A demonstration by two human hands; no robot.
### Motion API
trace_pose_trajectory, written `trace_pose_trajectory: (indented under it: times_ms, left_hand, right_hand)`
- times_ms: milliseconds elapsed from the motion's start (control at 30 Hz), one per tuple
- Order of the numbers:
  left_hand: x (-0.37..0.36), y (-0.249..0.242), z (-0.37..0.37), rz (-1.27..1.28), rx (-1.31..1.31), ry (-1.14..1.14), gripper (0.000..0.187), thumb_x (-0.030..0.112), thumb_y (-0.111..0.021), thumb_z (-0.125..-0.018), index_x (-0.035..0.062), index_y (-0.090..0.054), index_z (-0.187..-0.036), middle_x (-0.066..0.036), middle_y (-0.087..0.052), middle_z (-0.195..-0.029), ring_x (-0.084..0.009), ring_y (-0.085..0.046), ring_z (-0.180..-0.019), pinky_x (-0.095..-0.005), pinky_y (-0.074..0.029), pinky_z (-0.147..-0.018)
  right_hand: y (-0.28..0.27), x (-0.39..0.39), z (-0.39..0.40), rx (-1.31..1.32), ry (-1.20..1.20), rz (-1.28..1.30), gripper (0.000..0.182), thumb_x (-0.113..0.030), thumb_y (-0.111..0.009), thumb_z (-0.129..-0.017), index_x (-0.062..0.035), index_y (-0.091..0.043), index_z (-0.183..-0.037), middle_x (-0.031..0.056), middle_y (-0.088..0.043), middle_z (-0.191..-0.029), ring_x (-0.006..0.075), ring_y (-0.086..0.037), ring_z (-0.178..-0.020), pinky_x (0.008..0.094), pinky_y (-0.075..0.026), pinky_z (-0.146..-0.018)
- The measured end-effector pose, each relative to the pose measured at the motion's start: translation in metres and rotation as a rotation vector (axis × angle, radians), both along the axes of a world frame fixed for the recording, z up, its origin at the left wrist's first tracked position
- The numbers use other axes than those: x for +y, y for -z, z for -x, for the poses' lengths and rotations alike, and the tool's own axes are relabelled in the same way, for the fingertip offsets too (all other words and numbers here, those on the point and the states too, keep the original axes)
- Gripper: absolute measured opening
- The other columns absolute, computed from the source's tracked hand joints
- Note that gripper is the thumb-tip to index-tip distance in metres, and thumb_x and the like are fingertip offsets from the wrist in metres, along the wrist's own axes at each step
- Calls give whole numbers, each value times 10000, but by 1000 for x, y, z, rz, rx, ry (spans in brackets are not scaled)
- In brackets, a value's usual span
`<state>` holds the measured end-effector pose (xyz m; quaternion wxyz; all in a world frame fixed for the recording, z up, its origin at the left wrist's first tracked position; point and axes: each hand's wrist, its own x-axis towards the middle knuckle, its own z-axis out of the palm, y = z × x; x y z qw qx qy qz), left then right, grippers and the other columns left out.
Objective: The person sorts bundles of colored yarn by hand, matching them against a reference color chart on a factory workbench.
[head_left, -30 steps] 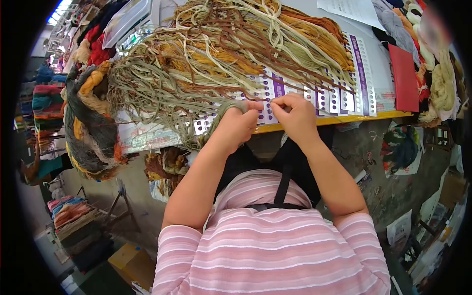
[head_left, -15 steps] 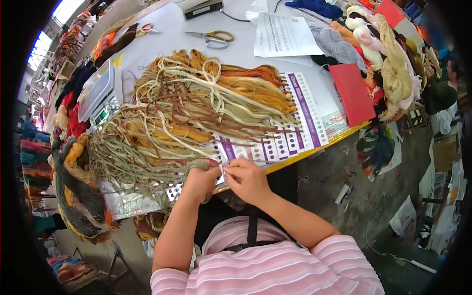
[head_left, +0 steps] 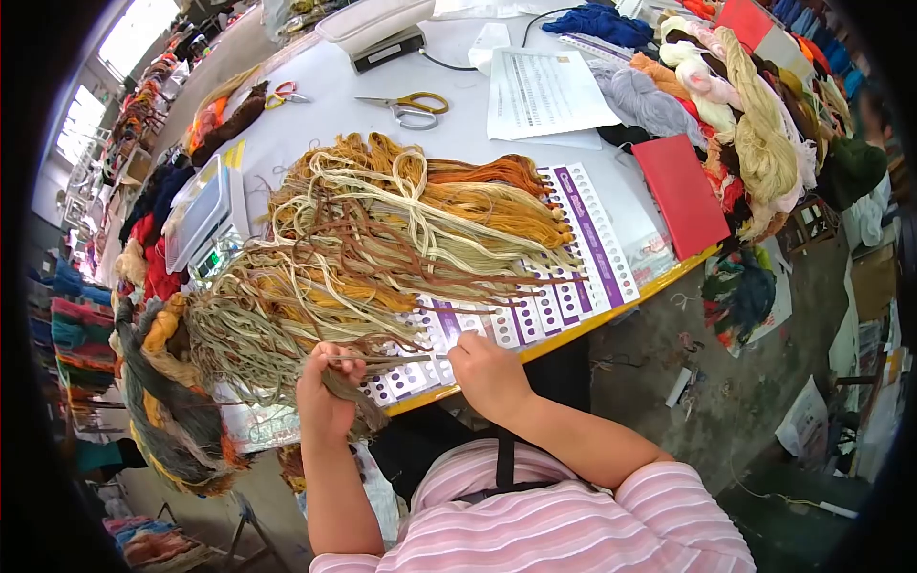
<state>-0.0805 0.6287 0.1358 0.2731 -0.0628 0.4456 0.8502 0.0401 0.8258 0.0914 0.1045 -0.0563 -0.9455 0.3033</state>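
My left hand [head_left: 328, 390] is closed around a grey-green skein of thread [head_left: 351, 393], part of which hangs below the fingers. From it a few thread strands [head_left: 406, 360] stretch nearly straight to my right hand [head_left: 489, 375], whose fingers are pinched on their ends. Both hands are just above the table's front edge, over the white and purple cards with punched holes [head_left: 535, 310]. Beyond them lies a large spread of ochre, olive, cream and brown threads [head_left: 382, 220], with bundles attached along the cards. What exactly lies inside the right fingertips is hidden.
Gold-handled scissors [head_left: 411, 105] and smaller red-handled snips [head_left: 287, 94] lie farther back, near a printed sheet [head_left: 544, 91]. A red booklet [head_left: 680, 196] and several yarn hanks [head_left: 764, 124] are at the right. A clear plastic box [head_left: 199, 215] and dark yarn [head_left: 167, 411] stand left.
My left hand has moved left, away from my right hand, and strands now span the gap between them. The view has shifted slightly, so the table sits lower.
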Motion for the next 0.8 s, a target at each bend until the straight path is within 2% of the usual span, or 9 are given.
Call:
trace_pose_trajectory:
  times_ms: [167,267,333,367,467,500,567,633,800]
  left_hand:
    - [13,4,-5,-64,-76,121,42,19,-469,-864,58,-460,-876,-133,-598,-880,-161,-566,-634,-298,-520,-663]
    - [37,8,-12,134,44,290,126,-59,-479,-838,58,-453,-876,-202,-626,-1049,-152,-593,-574,-260,-522,-578]
    - [49,24,-15,217,141,464,166,-99,-475,-828,63,-451,-857,-234,-612,-1136,-139,-603,-552,-232,-509,-530]
    - [57,22,-19,301,151,499,175,-101,-490,-829,68,-442,-827,-157,-649,-990,-118,-589,-572,-224,-486,-535]
    - [63,35,-20,452,276,608,198,-86,-523,-827,84,-424,-802,-94,-610,-883,-111,-585,-571,-224,-460,-505]
    - [64,36,-22,439,293,537,207,-90,-522,-820,87,-416,-805,-29,-531,-750,-108,-564,-592,-227,-442,-512]
    - [61,34,-16,437,365,369,214,-92,-525,-813,90,-413,-798,-12,-511,-708,-108,-556,-606,-235,-442,-516]
    - [50,26,-5,449,388,261,221,-68,-543,-812,106,-412,-776,12,-461,-648,-101,-515,-598,-249,-434,-519]
    - [-25,-29,50,409,247,46,234,20,-585,-815,172,-423,-743,61,-387,-566,-49,-321,-411,-204,-268,-353]
  right_hand:
    - [4,4,11,151,-8,-125,67,-78,-597,-753,-50,-537,-762,97,-524,-781,294,-568,-837,405,-461,-628]
    - [-1,3,12,154,-2,154,101,-96,-582,-798,-34,-513,-838,109,-562,-779,317,-567,-767,432,-452,-620]
    - [-5,4,13,-96,48,336,127,-96,-566,-829,-22,-500,-910,112,-581,-783,288,-569,-704,410,-454,-610]
    - [-7,4,14,-221,74,425,143,-95,-558,-845,-16,-494,-946,113,-590,-785,273,-570,-673,398,-456,-605]
    - [1,7,16,-145,46,864,188,-88,-556,-857,-15,-489,-1016,100,-596,-746,217,-572,-625,354,-453,-596]
    - [1,8,15,-177,43,930,202,-86,-562,-850,-17,-492,-1026,92,-595,-735,198,-574,-636,339,-452,-599]
    - [-5,11,14,-241,37,1062,231,-81,-575,-835,-23,-498,-1045,77,-592,-714,161,-578,-657,310,-449,-604]
    - [-3,13,14,-288,23,875,223,-96,-581,-822,-27,-514,-1023,99,-605,-720,201,-599,-671,337,-459,-614]
    - [5,3,16,-208,80,529,154,-140,-557,-810,-31,-535,-918,180,-623,-788,366,-609,-777,458,-467,-684]
